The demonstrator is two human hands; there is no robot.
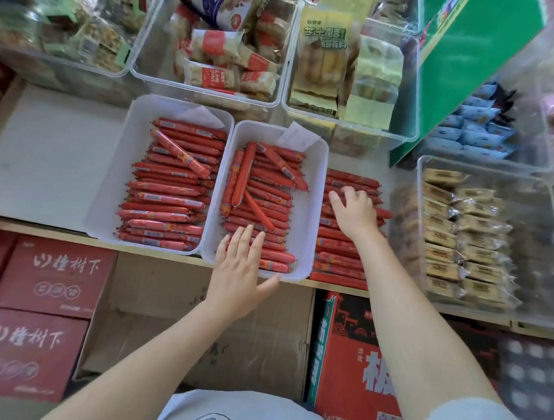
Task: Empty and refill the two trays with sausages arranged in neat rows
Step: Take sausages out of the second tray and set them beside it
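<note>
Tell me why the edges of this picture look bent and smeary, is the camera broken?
Head view: the wide-angle lens bows the shelf edge and stretches the corners; the centre is sharp, with the trays and both hands, left and right, crisp, while the biscuit bin at right is smeared; the light is soft, without harsh shadows.

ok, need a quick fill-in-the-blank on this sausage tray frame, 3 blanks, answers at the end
1. The left hand lies with straight fingers on sausages in the ____ tray.
2. The right hand rests on a pile of sausages that sits in no ____.
3. A white paper slip lies at the ____ end of the right tray.

Answers: right; tray; far
</note>
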